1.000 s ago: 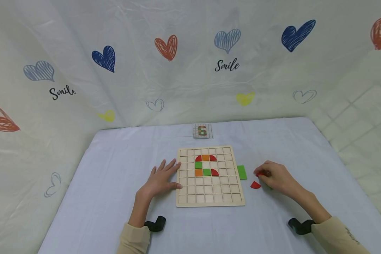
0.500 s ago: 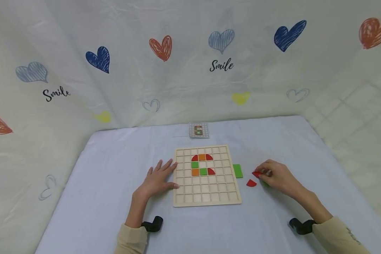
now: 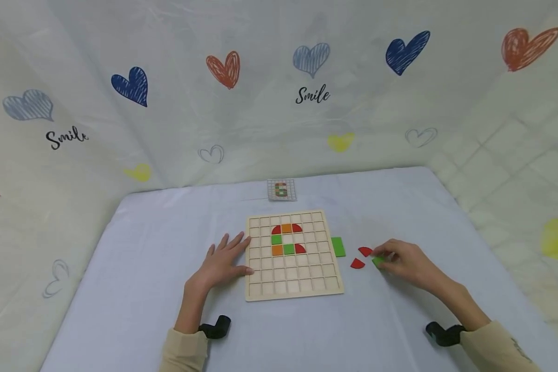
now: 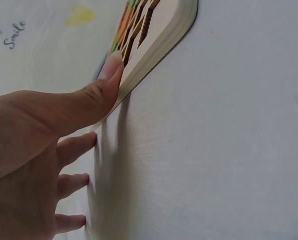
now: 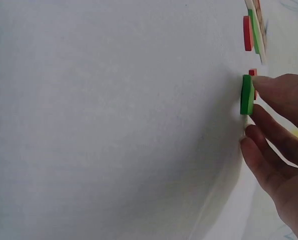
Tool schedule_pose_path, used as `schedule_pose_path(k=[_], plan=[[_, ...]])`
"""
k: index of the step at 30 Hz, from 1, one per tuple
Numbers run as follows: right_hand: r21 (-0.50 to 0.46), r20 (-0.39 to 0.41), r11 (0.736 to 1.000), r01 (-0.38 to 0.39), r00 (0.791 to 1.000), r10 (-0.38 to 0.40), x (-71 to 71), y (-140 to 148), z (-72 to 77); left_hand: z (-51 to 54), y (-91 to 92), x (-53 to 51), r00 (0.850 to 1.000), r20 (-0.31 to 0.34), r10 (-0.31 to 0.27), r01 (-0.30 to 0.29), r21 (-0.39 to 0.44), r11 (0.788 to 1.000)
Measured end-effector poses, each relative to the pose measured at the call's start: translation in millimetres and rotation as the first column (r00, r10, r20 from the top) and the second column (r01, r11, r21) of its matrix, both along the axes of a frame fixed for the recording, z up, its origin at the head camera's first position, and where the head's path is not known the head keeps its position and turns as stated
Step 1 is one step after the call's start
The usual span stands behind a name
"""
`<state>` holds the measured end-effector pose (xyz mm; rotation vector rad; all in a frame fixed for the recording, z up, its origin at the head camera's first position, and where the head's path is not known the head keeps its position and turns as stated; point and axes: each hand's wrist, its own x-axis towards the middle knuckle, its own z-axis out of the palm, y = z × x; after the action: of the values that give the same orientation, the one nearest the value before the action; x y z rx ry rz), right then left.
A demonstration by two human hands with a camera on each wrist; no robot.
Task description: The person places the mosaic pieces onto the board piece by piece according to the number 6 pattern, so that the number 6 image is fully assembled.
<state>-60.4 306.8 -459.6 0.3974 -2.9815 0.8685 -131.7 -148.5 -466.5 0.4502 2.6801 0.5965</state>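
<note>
My left hand point(image 3: 220, 266) rests spread at the left edge of the wooden grid board point(image 3: 295, 281), its thumb point(image 4: 111, 67) lying on the rim. Several red, orange and green tiles sit in the board's squares. To the right of the board, my right hand point(image 3: 402, 261) pinches a small green tile point(image 5: 246, 95) between thumb and fingers, low over the cloth. Two red quarter-circle tiles, one farther back point(image 3: 365, 251) and one nearer point(image 3: 357, 263), lie just left of that hand. A green piece point(image 3: 338, 247) lies against the board's right edge.
Behind the board lies a small pattern card point(image 3: 281, 190) showing a coloured figure on a grid. White cloth point(image 3: 135, 248) covers the table. A curtain printed with hearts point(image 3: 223, 69) hangs at the back. Black straps with camera mounts point(image 3: 216, 328) circle both wrists.
My right hand has let go of a red quarter-circle tile, which now lies on the cloth, and has moved onto the green tile. The left hand stays on the board; the head view has turned slightly right.
</note>
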Motion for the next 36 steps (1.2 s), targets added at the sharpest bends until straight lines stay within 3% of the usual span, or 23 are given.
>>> schedule_pose_path(k=[8,23,36], plan=[[0.023,-0.008,0.997,-0.076,0.997,0.076,-2.8,1,-3.0,-1.1,-5.7,0.9,1.000,0.004,0.027,-0.027,0.008,1.000],[-0.014,0.120,0.999,-0.049,0.992,0.051,-9.8,-8,-1.1,-2.5,-4.2,-0.2,1.000,0.001,0.026,-0.026,0.002,1.000],[-0.193,0.181,0.981,-0.012,0.982,0.047,-14.2,-19,-0.9,-4.4,-0.4,-1.2,1.000,-0.019,0.019,-0.019,0.001,1.000]])
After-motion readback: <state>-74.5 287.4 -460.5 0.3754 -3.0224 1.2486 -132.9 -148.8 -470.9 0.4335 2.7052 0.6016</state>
